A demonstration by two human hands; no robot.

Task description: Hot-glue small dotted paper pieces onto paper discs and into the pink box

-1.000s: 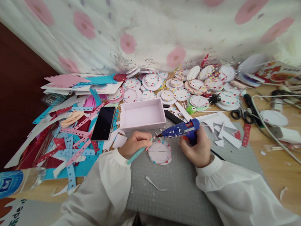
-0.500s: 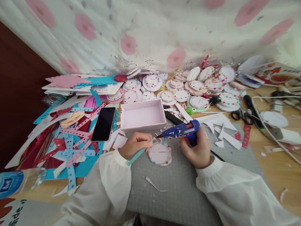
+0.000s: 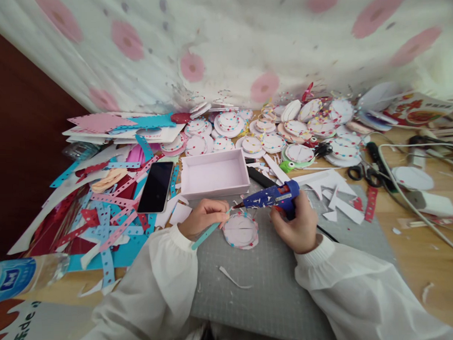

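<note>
My right hand (image 3: 297, 222) is closed around the handle of a blue glue gun (image 3: 268, 197). Its nozzle points left and meets the end of a teal strip (image 3: 206, 235), or comes very close to it. My left hand (image 3: 206, 218) pinches that strip, whose tail hangs down across the wrist. Just below the nozzle a white paper disc (image 3: 240, 231) with a red and blue beaded rim lies on the grey cutting mat (image 3: 268, 292). A thin white scrap (image 3: 233, 278) curls on the mat nearer to me.
Beyond my hands stands a shallow white box (image 3: 215, 175). A phone (image 3: 156, 187) and a heap of punched paper strips (image 3: 105, 221) are at left. Finished-looking beaded discs (image 3: 230, 122) line the back. Scissors (image 3: 364, 175), paper offcuts (image 3: 335, 196) and a white cable (image 3: 406, 198) are at right.
Almost nothing differs; the glue gun in my right hand has shifted very slightly left. My left hand keeps its pinch on the strip.
</note>
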